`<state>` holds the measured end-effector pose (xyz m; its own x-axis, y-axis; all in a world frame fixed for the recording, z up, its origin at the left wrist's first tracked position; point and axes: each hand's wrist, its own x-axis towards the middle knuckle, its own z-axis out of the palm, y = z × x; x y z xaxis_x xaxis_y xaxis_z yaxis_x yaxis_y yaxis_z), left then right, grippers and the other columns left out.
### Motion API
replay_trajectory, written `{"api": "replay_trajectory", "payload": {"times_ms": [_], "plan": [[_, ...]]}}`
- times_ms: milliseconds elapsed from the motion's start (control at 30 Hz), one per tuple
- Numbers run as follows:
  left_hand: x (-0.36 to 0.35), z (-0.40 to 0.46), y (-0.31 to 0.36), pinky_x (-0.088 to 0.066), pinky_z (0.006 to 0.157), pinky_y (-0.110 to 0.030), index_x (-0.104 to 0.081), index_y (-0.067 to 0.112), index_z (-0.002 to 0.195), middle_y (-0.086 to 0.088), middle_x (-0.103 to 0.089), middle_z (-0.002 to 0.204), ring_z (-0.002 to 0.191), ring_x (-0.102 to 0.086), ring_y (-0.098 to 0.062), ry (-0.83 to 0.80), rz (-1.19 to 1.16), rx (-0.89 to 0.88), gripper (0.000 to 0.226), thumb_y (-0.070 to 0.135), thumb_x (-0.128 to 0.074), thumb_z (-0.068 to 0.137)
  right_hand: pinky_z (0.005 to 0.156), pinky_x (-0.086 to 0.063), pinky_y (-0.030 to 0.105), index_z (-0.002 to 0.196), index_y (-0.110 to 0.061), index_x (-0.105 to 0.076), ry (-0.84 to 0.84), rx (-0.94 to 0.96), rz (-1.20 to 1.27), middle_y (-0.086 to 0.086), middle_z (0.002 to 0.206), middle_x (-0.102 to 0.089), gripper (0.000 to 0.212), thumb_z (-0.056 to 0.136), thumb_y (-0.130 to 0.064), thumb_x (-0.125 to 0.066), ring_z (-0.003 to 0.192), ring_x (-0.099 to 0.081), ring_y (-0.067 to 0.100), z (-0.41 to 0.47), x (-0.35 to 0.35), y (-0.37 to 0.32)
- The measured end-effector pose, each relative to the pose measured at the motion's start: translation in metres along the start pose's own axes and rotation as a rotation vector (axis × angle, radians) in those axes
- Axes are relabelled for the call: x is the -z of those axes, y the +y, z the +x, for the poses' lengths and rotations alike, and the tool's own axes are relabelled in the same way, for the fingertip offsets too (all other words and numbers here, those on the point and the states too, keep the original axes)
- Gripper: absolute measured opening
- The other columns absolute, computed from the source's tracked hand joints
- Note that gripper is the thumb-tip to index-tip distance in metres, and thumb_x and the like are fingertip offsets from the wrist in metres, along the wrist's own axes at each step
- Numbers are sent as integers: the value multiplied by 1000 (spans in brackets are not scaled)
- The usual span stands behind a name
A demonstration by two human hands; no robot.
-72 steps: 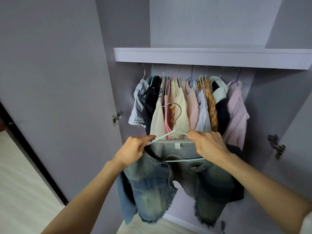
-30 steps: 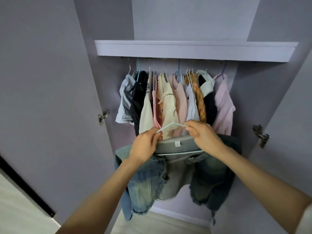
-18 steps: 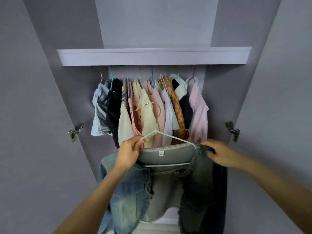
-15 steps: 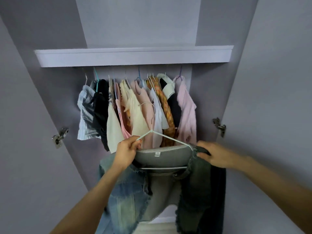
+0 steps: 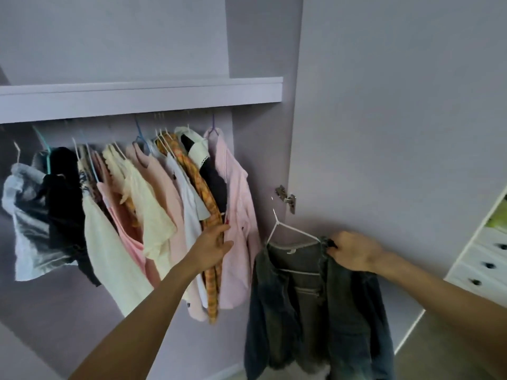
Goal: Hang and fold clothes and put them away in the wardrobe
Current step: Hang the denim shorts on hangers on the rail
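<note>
Below your right hand (image 5: 354, 252), which pinched its shoulder, the denim jacket (image 5: 315, 308) hung; your left hand (image 5: 212, 248), fingers straight, touched the hanging clothes (image 5: 153, 204).

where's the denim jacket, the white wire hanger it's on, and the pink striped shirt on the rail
blue denim jacket (image 5: 277, 305), head view, on its left front panel
white wire hanger (image 5: 295, 231), head view, on its sloping right arm
pink striped shirt (image 5: 241, 215), head view, on its front, mid-chest
</note>
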<state>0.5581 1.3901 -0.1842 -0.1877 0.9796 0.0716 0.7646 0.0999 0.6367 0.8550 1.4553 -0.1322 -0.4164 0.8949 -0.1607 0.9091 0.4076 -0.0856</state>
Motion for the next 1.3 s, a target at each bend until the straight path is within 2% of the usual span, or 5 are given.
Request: {"api": "replay_trajectory", "payload": {"times_ms": [567, 767, 933, 1167, 1300], "plan": [[24, 95, 26, -36, 106, -31, -46, 13, 134, -8, -44, 136, 123, -47, -24, 150, 187, -125, 38, 18, -45, 96, 79, -44, 37, 109, -6, -49, 484, -150, 178, 16, 112, -63, 23, 95, -19, -37, 105, -57, 36, 89, 35, -62], [35, 174, 30, -34, 106, -41, -25, 19, 145, -4, -21, 151, 136, -23, -28, 137, 561, -176, 57, 8, -42, 92, 78, -43, 37, 98, -4, -51, 457, -68, 422, 19, 109, -62, 23, 97, -22, -37, 103, -56, 37, 162, 19, -80], [33, 240, 10, -7, 115, -48, -4, 26, 150, 3, 14, 157, 143, 15, -28, 39, 824, -125, 79, 4, -47, 88, 67, -37, 31, 74, -13, -40, 458, -1, 514, 17, 97, -63, 23, 96, -20, -40, 96, -57, 37, 215, 8, -75], [37, 266, -21, -15, 113, -49, -44, 18, 132, -2, -32, 147, 144, 0, -23, 24, 1054, -224, 52, 51, -40, 92, 79, -43, 34, 88, -8, -52, 391, -78, 472, 19, 108, -61, 17, 93, -18, -39, 101, -55, 38, 246, 14, -76], [61, 243, -50, -21, 110, -39, -57, 19, 121, -2, -51, 134, 140, -19, -22, 87, 1205, -214, 33, 31, -41, 95, 80, -43, 35, 103, -4, -56, 326, -139, 388, 18, 115, -60, 24, 92, -16, -39, 104, -55, 37, 244, 6, -82]]}}
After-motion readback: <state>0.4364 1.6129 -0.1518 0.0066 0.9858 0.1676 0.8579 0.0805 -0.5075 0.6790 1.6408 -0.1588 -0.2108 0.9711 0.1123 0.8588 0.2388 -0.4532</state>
